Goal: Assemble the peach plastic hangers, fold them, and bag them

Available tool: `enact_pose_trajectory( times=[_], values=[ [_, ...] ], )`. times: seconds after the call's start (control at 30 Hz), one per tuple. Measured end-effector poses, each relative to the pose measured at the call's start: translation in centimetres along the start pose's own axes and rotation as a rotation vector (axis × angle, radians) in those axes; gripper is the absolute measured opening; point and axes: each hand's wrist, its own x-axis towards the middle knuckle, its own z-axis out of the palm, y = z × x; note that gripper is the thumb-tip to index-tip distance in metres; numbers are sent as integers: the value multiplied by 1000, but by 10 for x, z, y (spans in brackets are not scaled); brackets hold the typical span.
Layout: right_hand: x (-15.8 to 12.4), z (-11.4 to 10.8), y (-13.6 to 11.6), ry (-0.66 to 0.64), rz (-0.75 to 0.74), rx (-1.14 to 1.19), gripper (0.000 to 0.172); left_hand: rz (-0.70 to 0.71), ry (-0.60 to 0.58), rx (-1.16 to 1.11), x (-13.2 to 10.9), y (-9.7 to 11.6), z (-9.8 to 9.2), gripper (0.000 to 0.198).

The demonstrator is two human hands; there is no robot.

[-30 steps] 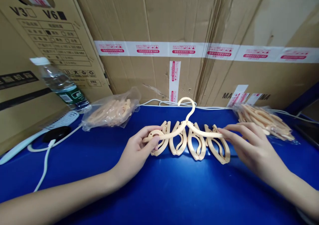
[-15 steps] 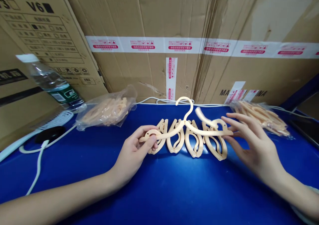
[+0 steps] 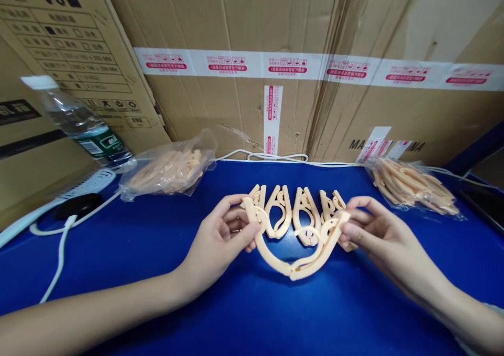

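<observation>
Between my hands is a beige folding clothes hanger [image 3: 273, 257], its two arms bent upward into a U with the centre joint lowest. Its hook lies turned down against the right arm. My left hand [image 3: 224, 230] pinches the left arm's end between thumb and fingers. At the other end, my right hand [image 3: 368, 227] grips the right arm's tip. Just behind, several folded hangers [image 3: 279, 214] of the same kind lie in a row on the blue table [image 3: 236, 314]; the outer ones are partly hidden by my hands and the held hanger.
A clear bag of beige hangers [image 3: 169, 169] lies at back left, another bag [image 3: 413, 185] at back right. On the left are a water bottle [image 3: 90, 127], a black round object [image 3: 79, 206] and a white cable [image 3: 59, 261]. Cardboard boxes [image 3: 236, 114] stand along the back.
The hanger was spread wide with its hook upright; now its arms are folded up and the hook is turned down to the right. Its centre has dropped toward me and my hands are closer together.
</observation>
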Motion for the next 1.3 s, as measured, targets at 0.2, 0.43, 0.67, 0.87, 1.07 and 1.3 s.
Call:
enact_pose_trajectory(
  times=[0.2, 0.43, 0.67, 0.87, 1.07, 1.3],
  values=[
    [-17, 17, -12, -357, -17, -170, 19, 10, -24, 8, -9, 1, 8, 30],
    [-32, 12, -14, -529, 13, -295, 44, 81, -79, 140, -17, 3, 9, 13],
    [-28, 7, -7, -441, -21, -329, 49, 140, -223, 157, -22, 0, 4, 26],
    [-34, 4, -6, -494, -33, -348, 54, 154, -361, 80, -25, 1, 5, 41],
    [-31, 6, -11, -461, -28, -283, 46, 93, -350, 1, -24, 0, 6, 43],
    [-32, 8, -16, -558, 4, -353, 49, 265, -444, 314, -27, -4, -1, 58]
  ],
)
